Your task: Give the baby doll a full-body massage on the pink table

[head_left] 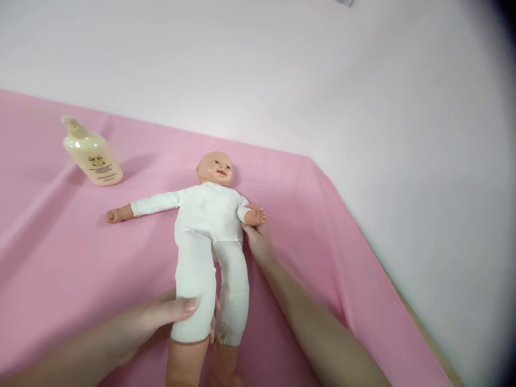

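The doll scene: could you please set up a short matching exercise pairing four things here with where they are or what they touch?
Things:
1. doll
2. lotion bottle
3. left hand
4. right hand

Places:
A. beside the doll's torso, under its near arm
B. lying face up on the pink cloth
C. wrapped around a white-clad leg of the doll
D. standing at the far left of the cloth

Pairs: 1-B, 2-D, 3-C, 4-A
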`<state>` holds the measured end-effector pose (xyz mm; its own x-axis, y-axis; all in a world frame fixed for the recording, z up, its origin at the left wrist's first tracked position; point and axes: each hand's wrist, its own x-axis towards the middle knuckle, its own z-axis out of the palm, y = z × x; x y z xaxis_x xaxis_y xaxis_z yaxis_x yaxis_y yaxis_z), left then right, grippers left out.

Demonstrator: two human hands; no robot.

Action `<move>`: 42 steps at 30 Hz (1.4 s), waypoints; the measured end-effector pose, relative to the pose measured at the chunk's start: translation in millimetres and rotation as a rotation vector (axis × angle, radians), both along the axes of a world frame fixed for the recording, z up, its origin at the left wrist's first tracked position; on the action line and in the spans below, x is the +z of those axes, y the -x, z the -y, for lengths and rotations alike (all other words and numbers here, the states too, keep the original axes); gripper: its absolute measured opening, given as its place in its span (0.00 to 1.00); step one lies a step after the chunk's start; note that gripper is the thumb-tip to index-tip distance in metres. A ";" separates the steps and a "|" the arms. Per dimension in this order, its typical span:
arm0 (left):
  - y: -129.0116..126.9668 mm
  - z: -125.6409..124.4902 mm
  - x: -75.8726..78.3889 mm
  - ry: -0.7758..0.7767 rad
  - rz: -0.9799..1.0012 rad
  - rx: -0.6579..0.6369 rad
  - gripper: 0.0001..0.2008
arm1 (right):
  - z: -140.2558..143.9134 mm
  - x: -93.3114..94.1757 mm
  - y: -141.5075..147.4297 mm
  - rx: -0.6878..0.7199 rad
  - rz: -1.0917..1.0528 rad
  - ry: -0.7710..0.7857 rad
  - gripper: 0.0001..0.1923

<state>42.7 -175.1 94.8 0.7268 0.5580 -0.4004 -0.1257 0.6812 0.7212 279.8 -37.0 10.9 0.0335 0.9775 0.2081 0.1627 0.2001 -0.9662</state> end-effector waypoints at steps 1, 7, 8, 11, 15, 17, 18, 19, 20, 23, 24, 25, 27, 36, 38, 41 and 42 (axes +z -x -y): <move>-0.1 -0.1 0.5 -0.001 0.001 0.003 0.29 | 0.5 -0.2 0.2 -0.004 -0.007 -0.005 0.29; 0.6 0.9 0.2 0.016 -0.047 0.011 0.29 | 5.6 3.8 2.0 -0.015 0.032 -0.022 0.27; 0.8 1.2 -0.6 0.016 -0.049 0.014 0.28 | 6.7 5.4 2.2 -0.013 0.044 -0.025 0.26; 0.7 2.0 -3.4 0.011 -0.053 0.031 0.27 | 9.9 10.9 2.7 -0.004 0.083 -0.046 0.24; -0.3 2.2 -4.9 0.026 -0.049 0.043 0.28 | 13.9 17.2 3.6 0.020 0.138 -0.100 0.24; -0.8 1.9 -4.6 0.032 -0.046 0.047 0.28 | 15.5 18.8 4.0 0.034 0.168 -0.129 0.25; -1.0 1.8 -4.5 0.031 -0.043 0.051 0.28 | 16.1 19.2 4.2 0.041 0.180 -0.149 0.25; -1.2 1.7 -4.5 0.029 -0.038 0.054 0.28 | 16.6 19.6 4.4 0.049 0.189 -0.173 0.26; -1.3 1.7 -4.5 0.027 -0.033 0.055 0.28 | 17.1 20.1 4.6 0.057 0.197 -0.198 0.26; -1.5 1.9 -4.7 0.023 -0.027 0.060 0.28 | 18.5 22.0 5.0 0.086 0.221 -0.248 0.26; -1.6 2.0 -4.5 0.028 -0.026 0.060 0.28 | 19.0 22.7 5.1 0.093 0.228 -0.254 0.26; -1.6 2.1 -4.3 0.032 -0.026 0.063 0.29 | 19.3 23.4 5.1 0.098 0.231 -0.256 0.26; -1.6 2.4 -3.2 0.044 -0.025 0.064 0.29 | 19.5 23.8 5.1 0.095 0.223 -0.248 0.26; -1.6 3.0 3.8 0.024 -0.073 0.066 0.27 | 12.5 15.1 4.2 -0.009 0.064 -0.007 0.25; -1.6 3.1 4.1 0.036 -0.094 0.070 0.28 | 11.4 14.6 4.2 -0.001 0.059 -0.014 0.26; -1.0 3.5 3.2 0.055 -0.129 0.085 0.30 | 11.3 15.9 4.4 0.002 0.060 -0.030 0.25; -0.8 3.7 2.7 0.051 -0.136 0.086 0.30 | 11.5 16.4 4.5 0.003 0.058 -0.027 0.25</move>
<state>43.5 -178.8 97.5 0.6142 0.5926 -0.5212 -0.0888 0.7082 0.7004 275.4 -48.5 27.3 0.0178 0.9715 0.2363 0.2179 0.2269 -0.9492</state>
